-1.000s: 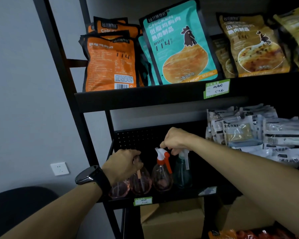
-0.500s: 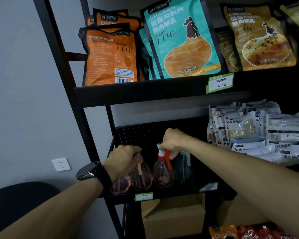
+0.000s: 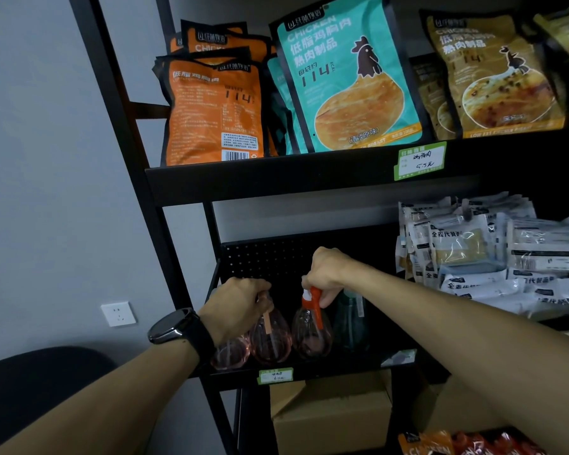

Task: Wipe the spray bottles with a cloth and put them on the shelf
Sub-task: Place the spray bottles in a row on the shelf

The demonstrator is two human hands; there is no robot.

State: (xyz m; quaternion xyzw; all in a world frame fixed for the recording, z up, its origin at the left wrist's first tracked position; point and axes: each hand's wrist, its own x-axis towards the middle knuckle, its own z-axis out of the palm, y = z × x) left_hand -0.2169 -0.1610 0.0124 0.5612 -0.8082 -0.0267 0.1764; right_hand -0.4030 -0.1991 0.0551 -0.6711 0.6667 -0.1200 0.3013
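Several spray bottles stand in a row on the black lower shelf [image 3: 326, 367]. My right hand [image 3: 326, 272] grips the orange-and-white trigger head of a clear pink bottle [image 3: 311, 336]. My left hand [image 3: 240, 305], with a black watch on the wrist, is curled over the top of another pink bottle [image 3: 270, 339], hiding its spray head. A third pink bottle [image 3: 230, 354] sits at the far left, half behind my wrist. A dark green bottle [image 3: 352, 320] stands right of my right hand. No cloth is visible.
Orange, teal and brown chicken pouches [image 3: 349, 80] fill the upper shelf. White food packets [image 3: 493, 254] are piled on the right of the lower shelf. A cardboard box [image 3: 332, 415] sits below. A black chair back [image 3: 37, 389] is at the lower left, beside a wall socket [image 3: 118, 313].
My right hand has dropped from the nozzle tip down onto the orange trigger head. The left hand stays on its bottle. The camera has shifted slightly.
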